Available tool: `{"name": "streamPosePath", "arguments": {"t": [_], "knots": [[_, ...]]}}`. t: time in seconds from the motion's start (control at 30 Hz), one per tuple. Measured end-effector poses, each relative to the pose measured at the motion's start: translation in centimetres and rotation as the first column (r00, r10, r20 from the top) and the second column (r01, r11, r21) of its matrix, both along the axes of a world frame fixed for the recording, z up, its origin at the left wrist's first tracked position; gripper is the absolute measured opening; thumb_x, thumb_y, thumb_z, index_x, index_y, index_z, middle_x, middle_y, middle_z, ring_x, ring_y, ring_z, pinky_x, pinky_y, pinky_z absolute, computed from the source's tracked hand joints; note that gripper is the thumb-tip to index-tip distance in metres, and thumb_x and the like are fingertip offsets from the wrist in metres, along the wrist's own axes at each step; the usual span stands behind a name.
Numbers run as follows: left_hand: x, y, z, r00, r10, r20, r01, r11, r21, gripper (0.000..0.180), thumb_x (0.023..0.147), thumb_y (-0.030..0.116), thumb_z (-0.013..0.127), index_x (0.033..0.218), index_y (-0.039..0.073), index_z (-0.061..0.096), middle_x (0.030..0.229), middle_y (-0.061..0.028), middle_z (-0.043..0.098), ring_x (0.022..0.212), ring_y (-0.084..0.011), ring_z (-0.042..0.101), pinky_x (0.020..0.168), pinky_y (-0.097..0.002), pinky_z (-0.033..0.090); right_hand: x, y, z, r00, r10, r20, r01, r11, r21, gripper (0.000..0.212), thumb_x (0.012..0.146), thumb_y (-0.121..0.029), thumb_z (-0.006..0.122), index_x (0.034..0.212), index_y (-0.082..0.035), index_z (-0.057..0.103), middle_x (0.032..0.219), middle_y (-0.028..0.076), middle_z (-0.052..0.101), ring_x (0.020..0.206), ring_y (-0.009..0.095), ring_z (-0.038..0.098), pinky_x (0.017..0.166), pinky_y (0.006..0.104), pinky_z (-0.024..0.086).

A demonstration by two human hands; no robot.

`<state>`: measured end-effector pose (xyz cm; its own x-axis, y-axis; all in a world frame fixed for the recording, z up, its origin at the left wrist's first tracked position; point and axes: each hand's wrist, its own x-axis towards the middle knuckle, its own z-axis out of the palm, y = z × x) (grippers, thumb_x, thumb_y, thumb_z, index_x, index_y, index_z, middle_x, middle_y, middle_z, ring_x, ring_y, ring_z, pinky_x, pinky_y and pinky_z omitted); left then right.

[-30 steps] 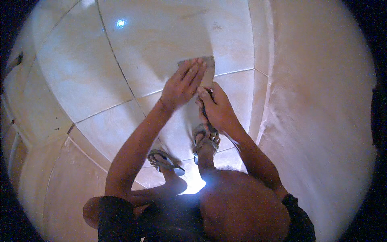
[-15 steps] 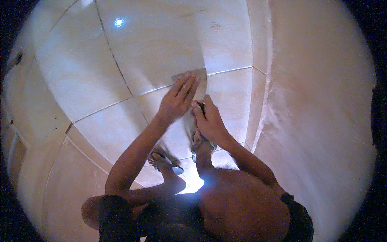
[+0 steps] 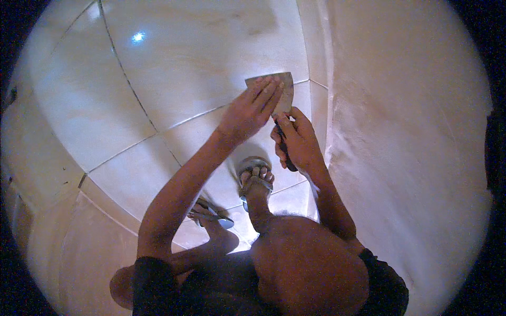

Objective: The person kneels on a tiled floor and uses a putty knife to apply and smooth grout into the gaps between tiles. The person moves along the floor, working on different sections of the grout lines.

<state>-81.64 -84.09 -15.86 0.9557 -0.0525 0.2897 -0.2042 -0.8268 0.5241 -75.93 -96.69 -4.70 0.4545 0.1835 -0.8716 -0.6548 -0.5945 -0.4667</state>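
A putty knife (image 3: 286, 94) with a wide, flared grey blade and a dark handle is over the tiled floor (image 3: 195, 63), near a grout line. My right hand (image 3: 301, 141) is wrapped round its handle, the thumb up near the base of the blade. My left hand (image 3: 243, 115) lies with its fingers stretched flat across the blade's face, covering part of it. How closely the blade edge meets the tile I cannot tell.
A plastered wall (image 3: 400, 131) with a tile skirting (image 3: 319, 105) rises on the right. Another wall (image 3: 100, 237) stands at lower left. My feet in sandals (image 3: 253, 166) are on the tiles below my hands. Light glints off the floor.
Both hands and the putty knife have moved right and slightly away from me across the floor. More of the blade and the dark handle now shows.
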Motion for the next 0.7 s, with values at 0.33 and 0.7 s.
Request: {"name": "streamPosePath", "arguments": {"t": [0.33, 0.7], "knots": [[1.4, -3.1, -2.7, 1.000, 0.018, 0.011, -0.020, 0.990, 0.137, 0.052, 0.079, 0.020, 0.062, 0.127, -0.002, 0.059, 0.129, -0.0170, 0.058, 0.120, -0.0311, 0.056, 0.101, -0.0364, 0.051, 3.8, -2.4, -0.9, 0.989, 0.073, -0.131, -0.078, 0.996, -0.036, 0.037, 0.105, -0.040, 0.043, 0.100, -0.005, 0.054, 0.063, 0.002, 0.052, 0.039, 0.009, 0.046, 0.031, 0.0274, 0.039], [9.6, 4.3, -3.0, 0.991, 0.112, 0.075, -0.126, 0.966, 0.227, 0.053, 0.080, 0.024, 0.064, 0.129, 0.003, 0.058, 0.128, -0.0108, 0.060, 0.114, -0.0273, 0.058, 0.094, -0.0347, 0.055, 10.5, 4.3, -3.2, 0.994, 0.108, 0.026, -0.111, 0.982, 0.154, 0.040, 0.102, -0.047, 0.046, 0.097, -0.008, 0.054, 0.063, -0.002, 0.049, 0.042, 0.007, 0.042, 0.037, 0.0262, 0.037]]}}
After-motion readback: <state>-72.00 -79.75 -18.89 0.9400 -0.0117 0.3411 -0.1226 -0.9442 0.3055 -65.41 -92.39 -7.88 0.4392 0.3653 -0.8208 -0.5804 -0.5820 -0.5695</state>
